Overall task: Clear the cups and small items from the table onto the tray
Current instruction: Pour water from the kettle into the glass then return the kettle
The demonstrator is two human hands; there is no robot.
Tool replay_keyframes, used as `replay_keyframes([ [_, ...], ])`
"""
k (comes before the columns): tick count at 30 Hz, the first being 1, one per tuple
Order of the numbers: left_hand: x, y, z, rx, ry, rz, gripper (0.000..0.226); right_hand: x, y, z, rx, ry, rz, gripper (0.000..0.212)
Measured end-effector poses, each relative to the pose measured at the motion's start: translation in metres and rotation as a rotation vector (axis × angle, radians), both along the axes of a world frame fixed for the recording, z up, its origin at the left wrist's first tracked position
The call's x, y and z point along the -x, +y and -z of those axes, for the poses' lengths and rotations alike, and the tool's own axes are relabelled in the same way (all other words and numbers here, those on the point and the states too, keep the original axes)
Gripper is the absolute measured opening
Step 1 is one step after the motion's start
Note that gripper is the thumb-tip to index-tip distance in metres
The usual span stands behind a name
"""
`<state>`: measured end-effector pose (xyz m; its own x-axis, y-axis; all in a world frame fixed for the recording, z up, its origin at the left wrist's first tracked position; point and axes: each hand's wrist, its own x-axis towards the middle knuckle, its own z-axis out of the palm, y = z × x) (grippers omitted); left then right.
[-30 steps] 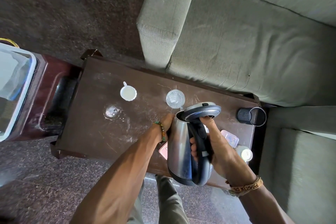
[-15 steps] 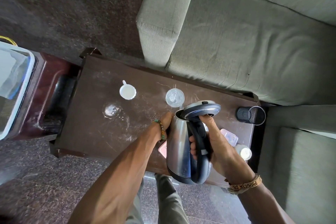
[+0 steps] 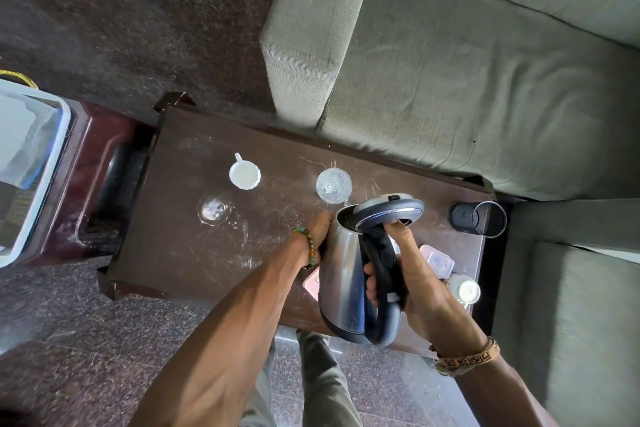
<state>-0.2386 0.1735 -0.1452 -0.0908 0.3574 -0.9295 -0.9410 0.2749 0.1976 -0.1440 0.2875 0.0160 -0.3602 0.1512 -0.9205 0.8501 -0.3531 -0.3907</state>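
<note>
Dark wooden table (image 3: 180, 246) beside sofa (image 3: 450, 87): right hand (image 3: 412, 274) fingers gripping kettle (image 3: 346, 274) handle, left hand (image 3: 320, 232) steadying body, grip unclear. White cup (image 3: 244, 175), glass (image 3: 334, 184) still waiting uncleared.

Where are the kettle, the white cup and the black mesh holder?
kettle (image 3: 341, 274), head view, steel body.
white cup (image 3: 244, 175), head view, inside bottom.
black mesh holder (image 3: 465, 218), head view, side wall.

Before us the table (image 3: 180, 253), cup (image 3: 244, 175) left of the glass (image 3: 334, 185), our kettle (image 3: 349, 270) nearer, holder (image 3: 479, 219) far right, sofa (image 3: 485, 80) behind.
</note>
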Motion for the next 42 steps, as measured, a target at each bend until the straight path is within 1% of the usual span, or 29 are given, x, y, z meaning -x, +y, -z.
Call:
replay_keyframes([
  [4, 0.001, 0.002, -0.008, -0.001, 0.062, 0.001, 0.025, -0.004, 0.002, -0.003, -0.006, 0.007, -0.002, 0.087],
  [9, 0.002, 0.006, -0.019, -0.011, 0.096, -0.003, 0.043, -0.009, 0.004, -0.007, -0.017, 0.037, 0.000, 0.086],
  [10, 0.002, 0.007, -0.021, -0.021, 0.118, -0.019, 0.041, -0.010, 0.005, -0.007, -0.017, 0.041, -0.002, 0.087],
  [13, 0.002, 0.008, -0.025, -0.047, 0.221, -0.073, 0.024, -0.015, 0.007, -0.006, -0.026, 0.049, -0.049, 0.093],
  [14, 0.001, 0.009, -0.027, -0.045, 0.232, -0.073, 0.022, -0.017, 0.008, -0.006, -0.027, 0.052, -0.058, 0.095],
  [16, 0.000, 0.009, -0.031, -0.047, 0.227, -0.054, 0.023, -0.020, 0.008, -0.007, -0.028, 0.066, -0.063, 0.094],
  [19, -0.001, 0.010, -0.033, -0.023, 0.251, -0.051, 0.024, -0.023, 0.008, -0.009, -0.022, 0.102, -0.053, 0.088],
  [22, -0.002, 0.009, -0.034, 0.025, 0.294, -0.049, 0.035, -0.025, 0.006, -0.013, -0.023, 0.119, -0.054, 0.086],
  [23, -0.003, 0.009, -0.034, 0.045, 0.304, -0.037, 0.034, -0.026, 0.006, -0.014, -0.026, 0.120, -0.055, 0.087],
  [25, -0.004, 0.007, -0.034, 0.091, 0.347, -0.024, 0.024, -0.026, 0.006, -0.017, -0.030, 0.128, -0.058, 0.089],
  [27, -0.005, 0.006, -0.037, 0.114, 0.377, -0.044, 0.022, -0.027, 0.007, -0.021, -0.037, 0.140, -0.070, 0.089],
  [32, -0.003, 0.008, -0.056, 0.071, 0.393, -0.068, 0.021, -0.031, 0.009, -0.027, -0.045, 0.148, -0.103, 0.093],
  [39, -0.004, 0.009, -0.072, 0.066, 0.525, -0.084, 0.027, -0.038, 0.013, -0.028, -0.064, 0.154, -0.154, 0.090],
  [42, -0.008, 0.009, -0.084, 0.055, 0.593, -0.115, 0.025, -0.044, 0.014, -0.033, -0.123, 0.133, -0.208, 0.090],
])
